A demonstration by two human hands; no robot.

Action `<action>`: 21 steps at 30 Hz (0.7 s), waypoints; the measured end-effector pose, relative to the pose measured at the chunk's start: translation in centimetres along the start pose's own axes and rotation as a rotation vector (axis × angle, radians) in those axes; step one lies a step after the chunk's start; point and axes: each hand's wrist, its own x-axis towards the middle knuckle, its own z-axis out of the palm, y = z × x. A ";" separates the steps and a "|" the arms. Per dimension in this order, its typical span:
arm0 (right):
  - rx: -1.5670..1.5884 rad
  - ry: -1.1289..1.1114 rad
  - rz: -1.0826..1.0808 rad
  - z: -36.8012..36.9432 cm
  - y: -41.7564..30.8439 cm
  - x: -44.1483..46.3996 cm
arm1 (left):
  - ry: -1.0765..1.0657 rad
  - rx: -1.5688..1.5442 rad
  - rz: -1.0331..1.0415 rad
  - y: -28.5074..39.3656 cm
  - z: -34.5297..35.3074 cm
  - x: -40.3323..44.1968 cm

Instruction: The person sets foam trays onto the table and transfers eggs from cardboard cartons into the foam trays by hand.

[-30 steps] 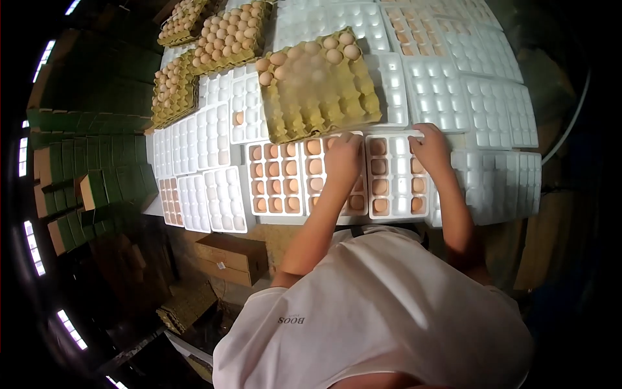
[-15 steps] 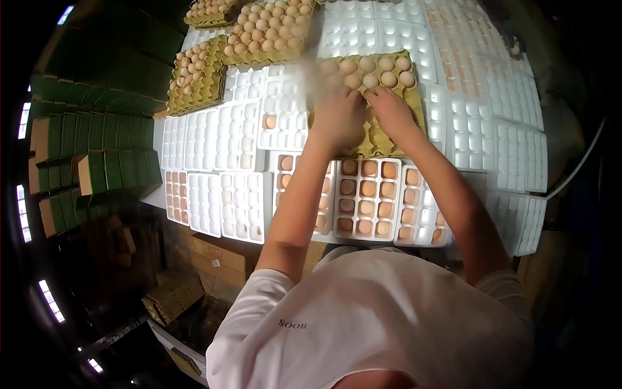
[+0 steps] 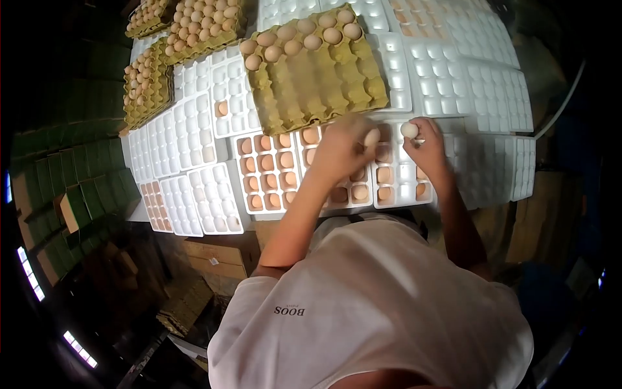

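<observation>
My left hand [image 3: 346, 148], slightly blurred, is closed around a brown egg [image 3: 371, 138] over the white foam trays. To its right, my right hand [image 3: 429, 148] pinches a paler egg [image 3: 409, 130] between its fingers. That egg is above the upper part of a partly filled white tray [image 3: 404, 176], which has brown eggs on its left side and one at lower right. Just beyond my hands lies a yellow-green egg flat [image 3: 311, 84], with eggs in its far rows and bare cups nearer me. My left hand partly hides another foam tray of brown eggs.
A foam tray [image 3: 272, 211] of brown eggs lies left of my left forearm. More egg-filled flats [image 3: 148, 104] stand at the far left. White foam trays [image 3: 440, 84] cover much of the table. Cardboard boxes [image 3: 217, 256] sit below its front edge.
Both hands have come back from the yellow-green flat toward my body, each now with an egg. Fewer eggs are in the flat's second row. The camera view has shifted.
</observation>
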 end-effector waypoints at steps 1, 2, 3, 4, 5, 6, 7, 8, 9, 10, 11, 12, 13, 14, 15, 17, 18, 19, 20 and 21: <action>-0.114 -0.030 -0.117 0.1 1.3 -0.2 | -0.110 -0.058 -0.017 1.9 2.6 -2.1; -0.228 -0.061 -0.232 0.0 2.4 -0.3 | -0.249 -0.127 0.015 2.0 5.5 -4.1; -0.215 -0.039 -0.201 -0.2 3.2 -0.4 | -0.274 -0.118 -0.011 2.6 8.2 -5.6; -0.163 0.008 -0.128 -0.6 3.5 -0.1 | -0.191 -0.099 0.042 1.3 11.9 -7.3; -0.111 0.053 -0.056 -1.3 3.5 0.3 | -0.165 -0.099 0.035 1.3 13.8 -7.5; -0.061 0.096 0.019 -1.9 3.5 0.6 | -0.140 -0.101 0.027 1.6 14.6 -7.5; -0.042 0.121 0.050 -2.4 3.7 0.8 | -0.138 -0.020 0.062 1.3 15.1 -7.6; -0.021 0.113 0.081 -2.7 3.9 0.9 | -0.134 0.061 0.097 0.9 15.4 -7.4; 0.000 0.105 0.103 -2.7 4.2 1.3 | -0.120 0.147 0.134 0.7 15.3 -6.9; 0.026 0.096 0.112 -2.6 4.5 2.3 | -0.168 0.136 0.103 0.7 15.0 -6.6; 0.020 0.107 0.091 -2.1 4.6 3.2 | -0.208 0.131 0.070 0.7 14.4 -6.5; 0.025 0.092 0.050 -1.7 4.3 4.5 | -0.244 0.128 0.033 0.7 13.6 -6.3; 0.034 0.078 0.003 -1.1 3.7 6.2 | -0.118 0.117 0.031 0.8 12.0 -5.5; 0.046 0.068 -0.041 -0.2 3.0 8.0 | 0.019 0.109 -0.031 0.7 10.2 -4.8; 0.050 0.075 -0.094 0.3 1.1 9.8 | 0.102 0.208 -0.046 0.0 7.9 -4.0; 0.002 -0.002 -0.198 1.6 -1.9 13.6 | 0.284 0.334 -0.097 -1.9 2.6 -2.2; -0.057 -0.031 -0.235 2.5 -3.5 15.3 | 0.389 0.364 -0.122 -3.2 -0.2 -0.9; -0.075 -0.054 -0.232 3.7 -4.9 16.7 | 0.476 0.486 -0.104 -4.6 -2.9 0.5; -0.095 -0.072 -0.230 4.8 -6.1 18.3 | 0.564 0.607 -0.080 -6.0 -5.7 2.0; -0.117 -0.087 -0.228 5.7 -6.8 20.0 | 0.560 0.705 -0.078 -8.0 -8.1 3.4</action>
